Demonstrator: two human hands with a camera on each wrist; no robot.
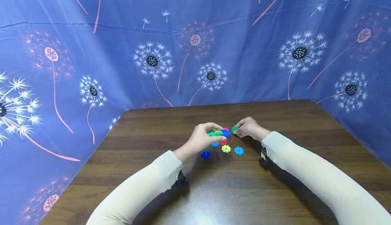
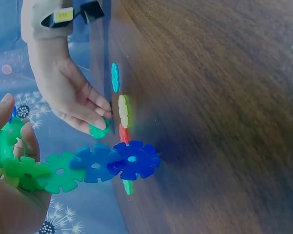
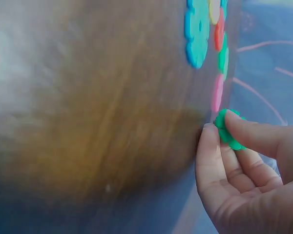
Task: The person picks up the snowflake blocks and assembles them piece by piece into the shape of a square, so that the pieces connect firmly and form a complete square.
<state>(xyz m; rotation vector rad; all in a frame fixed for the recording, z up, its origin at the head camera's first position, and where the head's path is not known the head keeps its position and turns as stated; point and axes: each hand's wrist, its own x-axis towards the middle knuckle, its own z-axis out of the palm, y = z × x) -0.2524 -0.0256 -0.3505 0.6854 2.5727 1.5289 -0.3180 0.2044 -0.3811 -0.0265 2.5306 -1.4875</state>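
My left hand (image 1: 200,138) grips a chain of interlocked flower-shaped plastic discs (image 2: 58,171), mostly green and blue. A dark blue disc (image 2: 134,161) forms the chain's lower end, just at or above the tabletop; contact is unclear. Another blue disc (image 1: 225,133) sits at the upper end near my left fingertips. To the right, my right hand (image 1: 248,128) pinches a single green disc (image 3: 233,139) between thumb and fingers. That disc is apart from the chain. Part of the chain is hidden behind my left hand.
Loose discs lie on the brown wooden table (image 1: 213,191) beneath and between the hands: a yellow disc (image 1: 226,149), a light blue disc (image 1: 239,150), a red disc (image 1: 223,143) and a pink disc (image 3: 218,92). A blue dandelion-print curtain (image 1: 244,48) hangs behind the table.
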